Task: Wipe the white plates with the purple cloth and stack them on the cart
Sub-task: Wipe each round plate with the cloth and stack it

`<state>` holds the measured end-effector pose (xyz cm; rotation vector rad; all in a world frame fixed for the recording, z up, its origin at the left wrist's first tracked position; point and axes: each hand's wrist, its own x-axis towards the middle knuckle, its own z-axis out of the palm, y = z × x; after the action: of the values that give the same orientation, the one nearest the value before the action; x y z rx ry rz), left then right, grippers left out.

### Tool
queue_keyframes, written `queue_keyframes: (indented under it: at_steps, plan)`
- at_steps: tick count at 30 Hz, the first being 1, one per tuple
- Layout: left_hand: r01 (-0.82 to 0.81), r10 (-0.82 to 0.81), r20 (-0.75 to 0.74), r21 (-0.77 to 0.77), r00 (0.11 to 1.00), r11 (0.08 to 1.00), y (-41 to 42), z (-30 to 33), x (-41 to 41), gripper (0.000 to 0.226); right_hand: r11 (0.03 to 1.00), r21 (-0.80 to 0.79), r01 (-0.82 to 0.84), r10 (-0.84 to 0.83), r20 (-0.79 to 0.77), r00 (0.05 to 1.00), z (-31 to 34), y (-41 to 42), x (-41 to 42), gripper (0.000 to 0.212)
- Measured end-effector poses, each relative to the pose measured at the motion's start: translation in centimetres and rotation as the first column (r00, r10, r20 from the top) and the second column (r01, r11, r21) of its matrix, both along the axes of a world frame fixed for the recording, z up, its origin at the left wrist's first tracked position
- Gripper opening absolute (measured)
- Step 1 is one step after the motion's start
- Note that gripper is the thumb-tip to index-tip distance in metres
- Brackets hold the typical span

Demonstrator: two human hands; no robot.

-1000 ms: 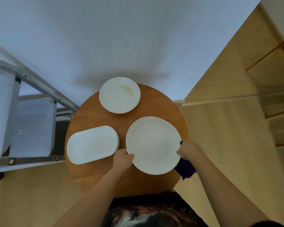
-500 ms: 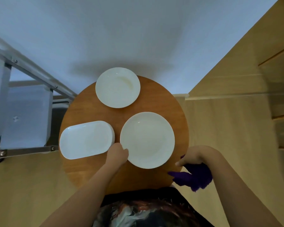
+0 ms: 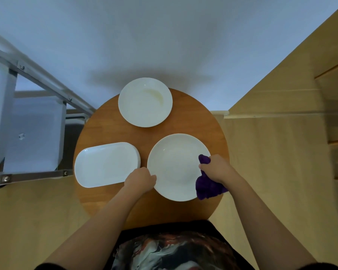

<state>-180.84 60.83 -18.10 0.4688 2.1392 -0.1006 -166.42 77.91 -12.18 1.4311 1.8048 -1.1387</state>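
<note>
Three plates: we see three white plates on the round brown table point(image 3: 113, 207).
Near plate: the big round plate point(image 3: 174, 166) lies on the table right in front of us, on the right side.
Long plate: the long plate point(image 3: 105, 164) lies on the left, just beside the big round plate.
Far plate: the small round plate point(image 3: 144, 102) lies at the far edge of the table and has a faint yellow smear on it.
Left hand: our left hand point(image 3: 140, 180) has its fingers curled and grips the left rim of the big round plate.
Right hand: our right hand point(image 3: 216, 168) is closed around the purple cloth point(image 3: 208, 186) and holds it on the right part of the big round plate.
Cloth: one end of the cloth sticks out above the hand and the rest hangs below it, over the plate's rim.
Cart: the metal cart point(image 3: 47, 80) stands to the left of the table with white bins point(image 3: 33, 133) in it.
</note>
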Motion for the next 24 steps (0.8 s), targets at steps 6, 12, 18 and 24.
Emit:
queue_keyframes:
  at_steps: [6, 12, 18, 24]
  plan:
    - [-0.094, 0.097, -0.024, 0.096, 0.995, 0.991, 1.4, 0.8, -2.7, 0.040, 0.996, 0.070, 0.058, -0.046, -0.156, 0.987, 0.3, -0.3, -3.1, 0.028]
    - [-0.469, 0.531, -0.037, 0.419, 0.847, 0.778, 4.4, -0.4, -9.5, 0.033, 0.992, 0.105, 0.066, -0.034, -0.286, 0.958, 0.9, -0.1, -6.3, 0.032]
    - [-0.797, 0.786, 0.206, 0.332, 0.583, 0.504, 8.3, -3.7, -12.2, 0.038, 0.989, 0.085, 0.122, -0.087, -0.332, 0.939, 0.9, -0.3, -7.9, 0.036]
    - [-0.886, 0.837, 0.300, 0.239, 0.457, 0.398, 9.0, -5.1, -14.0, 0.030, 0.973, 0.106, 0.206, -0.145, -0.414, 0.898, 1.3, 0.8, -9.1, 0.037]
